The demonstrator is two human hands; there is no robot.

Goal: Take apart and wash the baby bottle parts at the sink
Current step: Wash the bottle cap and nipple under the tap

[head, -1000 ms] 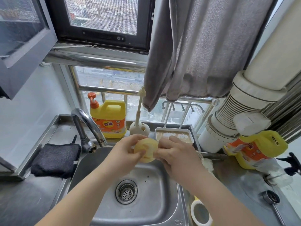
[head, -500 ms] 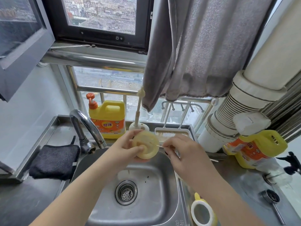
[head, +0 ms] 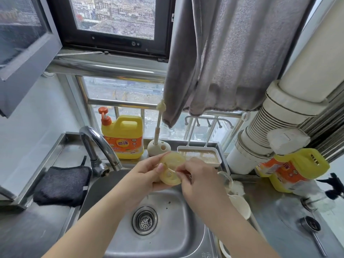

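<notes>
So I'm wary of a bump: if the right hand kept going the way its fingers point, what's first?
Probably the pale yellow discs held by the left hand; the right hand already pinches there.

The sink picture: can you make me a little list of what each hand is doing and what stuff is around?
left hand: holds two pale yellow round bottle parts above the sink
right hand: fingers pinch at the edge of the lower part
sink: steel, drain strainer in the middle
faucet: no water seen running
behind sink: yellow soap jug, bottle brush upright in holder
left counter: black cloth
</notes>
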